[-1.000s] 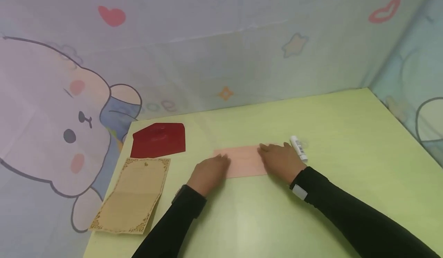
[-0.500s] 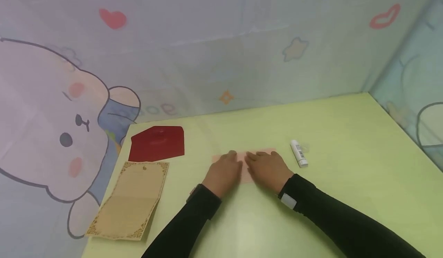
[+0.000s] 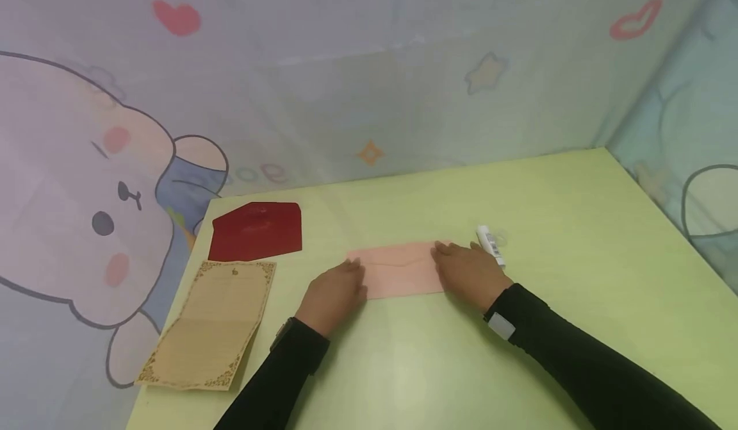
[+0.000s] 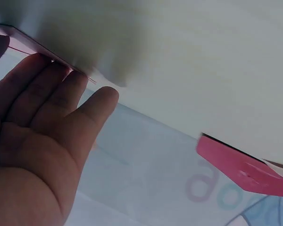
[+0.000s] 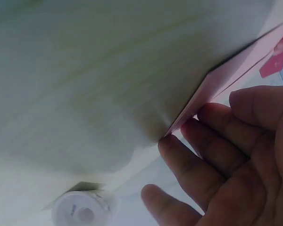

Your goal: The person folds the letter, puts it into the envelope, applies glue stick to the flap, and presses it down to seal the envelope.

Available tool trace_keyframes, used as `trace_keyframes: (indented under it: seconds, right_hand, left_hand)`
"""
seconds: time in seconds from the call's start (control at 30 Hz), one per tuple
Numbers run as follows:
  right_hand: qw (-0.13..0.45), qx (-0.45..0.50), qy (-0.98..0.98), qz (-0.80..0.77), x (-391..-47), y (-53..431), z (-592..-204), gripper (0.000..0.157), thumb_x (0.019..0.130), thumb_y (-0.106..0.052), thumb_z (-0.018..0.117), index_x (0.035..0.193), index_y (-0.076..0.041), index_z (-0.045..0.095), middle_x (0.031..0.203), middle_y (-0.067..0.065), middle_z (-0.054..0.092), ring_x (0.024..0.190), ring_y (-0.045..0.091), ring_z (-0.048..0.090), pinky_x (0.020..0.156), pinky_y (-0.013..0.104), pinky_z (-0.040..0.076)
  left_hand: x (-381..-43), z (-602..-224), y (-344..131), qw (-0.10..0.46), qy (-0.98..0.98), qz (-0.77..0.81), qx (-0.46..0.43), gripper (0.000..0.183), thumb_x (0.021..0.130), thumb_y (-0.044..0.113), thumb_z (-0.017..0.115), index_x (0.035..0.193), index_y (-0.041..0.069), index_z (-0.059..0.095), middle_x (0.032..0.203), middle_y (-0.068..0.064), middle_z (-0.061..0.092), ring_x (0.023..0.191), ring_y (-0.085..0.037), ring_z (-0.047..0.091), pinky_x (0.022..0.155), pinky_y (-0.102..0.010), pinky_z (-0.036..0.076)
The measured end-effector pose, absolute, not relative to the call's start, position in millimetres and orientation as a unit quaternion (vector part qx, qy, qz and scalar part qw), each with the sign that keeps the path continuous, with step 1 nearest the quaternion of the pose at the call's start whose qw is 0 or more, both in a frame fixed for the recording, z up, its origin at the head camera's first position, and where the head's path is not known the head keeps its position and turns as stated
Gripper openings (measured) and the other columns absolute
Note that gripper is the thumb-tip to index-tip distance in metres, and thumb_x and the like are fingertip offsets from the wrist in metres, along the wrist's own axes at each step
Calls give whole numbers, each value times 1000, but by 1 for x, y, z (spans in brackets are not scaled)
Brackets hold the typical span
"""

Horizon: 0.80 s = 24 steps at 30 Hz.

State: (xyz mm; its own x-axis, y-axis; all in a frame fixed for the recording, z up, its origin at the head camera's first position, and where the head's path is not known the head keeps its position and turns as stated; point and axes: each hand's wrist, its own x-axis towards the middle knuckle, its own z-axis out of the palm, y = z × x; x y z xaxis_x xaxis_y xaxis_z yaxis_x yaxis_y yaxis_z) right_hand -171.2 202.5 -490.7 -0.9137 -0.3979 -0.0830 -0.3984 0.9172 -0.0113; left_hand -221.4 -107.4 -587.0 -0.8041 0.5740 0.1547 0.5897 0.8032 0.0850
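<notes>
A pink envelope (image 3: 400, 270) lies flat on the pale yellow-green tabletop (image 3: 576, 225), a little below the middle of the head view, with a thin wavy line running across its upper part. The left hand (image 3: 331, 295) is at the envelope's left end and the right hand (image 3: 469, 273) at its right end; both have loosely extended fingers that touch the envelope without clasping it. The two wrist views show fingertips against the envelope's edge, with the palms bare. Black sleeves (image 3: 582, 347) cover both arms, and a pale patch (image 3: 500, 325) shows on the right cuff. Just beyond the right hand, right of centre in the frame, a white glue stick (image 3: 490, 246) lies aslant; its round end shows at the lower left of the right wrist view. Toward the left of the head view lies a dark red envelope (image 3: 256, 231) with an angled upper left corner. Directly below it, at the lower left, is a tan sheet of paper (image 3: 216, 324) with ornate brown corners and a crease across its middle. Behind the tabletop hangs a pale backdrop (image 3: 323, 97) printed with a large cartoon bear at the left, hearts and a star.
</notes>
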Motion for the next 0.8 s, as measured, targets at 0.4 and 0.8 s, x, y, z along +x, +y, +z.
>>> trace_keyframes:
  seconds: [0.4,0.8]
  right_hand:
    - [46,-261,962,-60,-140,206,-483,46,111,-22,71,153,-1,69,158,19,70,146,42,69,120,58,59]
    - [46,-246,966,-71,-134,208,-489,52,109,-32,76,151,-1,71,159,19,69,146,45,68,122,57,58]
  left_hand:
    - [-176,-526,-90,118,-949,-15,-292,30,95,31,93,102,4,81,126,-12,86,117,-29,82,81,-44,73]
    - [-156,-523,-74,65,-950,-55,-301,44,100,45,87,121,7,80,136,-13,82,130,-31,80,92,-47,72]
